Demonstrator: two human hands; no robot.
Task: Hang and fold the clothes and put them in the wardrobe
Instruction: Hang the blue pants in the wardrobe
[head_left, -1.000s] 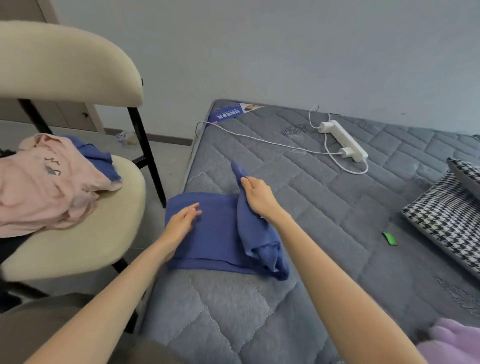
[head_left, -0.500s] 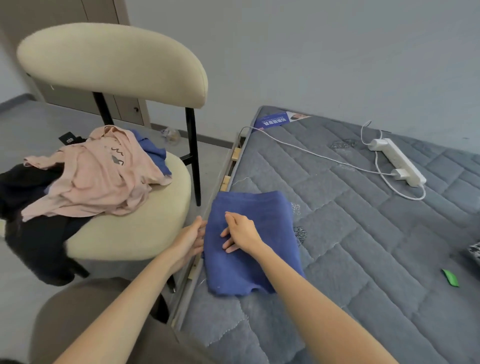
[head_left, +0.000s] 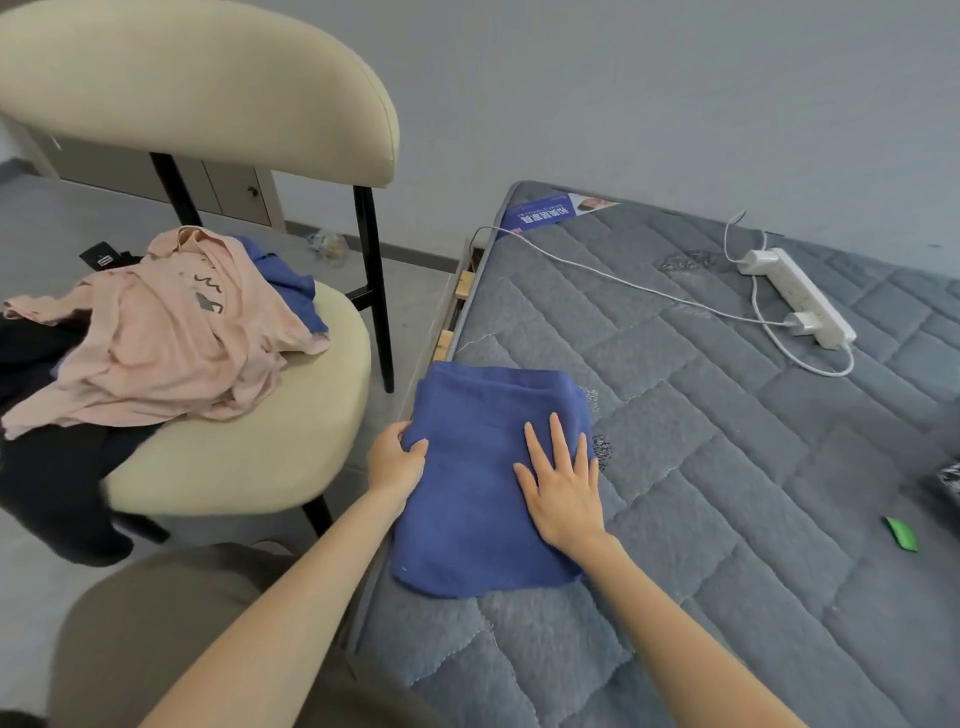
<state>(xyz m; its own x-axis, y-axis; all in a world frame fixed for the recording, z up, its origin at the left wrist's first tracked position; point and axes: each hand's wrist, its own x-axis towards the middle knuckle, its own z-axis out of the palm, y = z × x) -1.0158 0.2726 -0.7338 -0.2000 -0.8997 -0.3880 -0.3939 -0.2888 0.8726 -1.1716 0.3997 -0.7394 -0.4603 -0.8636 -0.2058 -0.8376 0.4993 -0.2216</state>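
Folded blue knit garment (head_left: 483, 483) lies on grey quilted mattress (head_left: 727, 493), lower centre of frame; right hand (head_left: 561, 483) presses it flat, fingers spread; left hand (head_left: 397, 462) pinches its left edge

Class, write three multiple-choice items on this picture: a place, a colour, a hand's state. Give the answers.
1. Where does the folded blue garment lie? A table B mattress C shelf
2. What colour is the top garment on the chair? A pink B green C white
3. How is the right hand? A fist B flat, fingers straight C gripping a hanger
Answers: 1 B, it lies at the mattress edge; 2 A, pink cloth tops the pile; 3 B, its palm presses the garment.
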